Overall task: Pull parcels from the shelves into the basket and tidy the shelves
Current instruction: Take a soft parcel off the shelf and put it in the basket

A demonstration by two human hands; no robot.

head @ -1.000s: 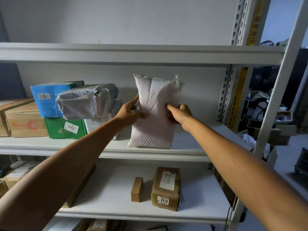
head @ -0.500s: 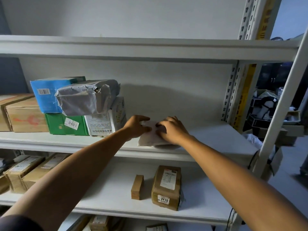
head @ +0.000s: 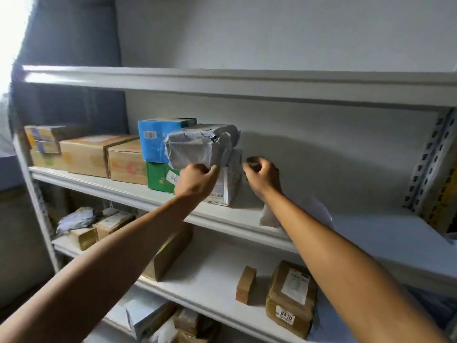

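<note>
1. Middle shelf point(head: 232, 220), left end: stacked cardboard boxes point(head: 84, 154), their printing blurred beyond reading.
2. Next right: a blue box point(head: 153, 142) sits on a green box point(head: 160, 178); the green box's white sticker shows "04", the rest covered by the left hand.
3. A grey wrapped parcel point(head: 200, 144) lies on top of the stack, overhanging a white labelled parcel point(head: 230, 179) whose print is illegible.
4. Left hand point(head: 195, 180) is at the grey parcel's lower edge, fingers curled; whether it pinches the wrap cannot be told.
5. Right hand point(head: 263, 177) hangs just right of the white parcel, fingers loosely curled, holding nothing.
6. A white padded bag point(head: 272, 216) lies flat on the shelf, largely hidden behind the right forearm.
7. Lower shelf point(head: 222, 268): a small brown block point(head: 246, 284) and a brown parcel point(head: 291, 298) labelled "0410".
</note>
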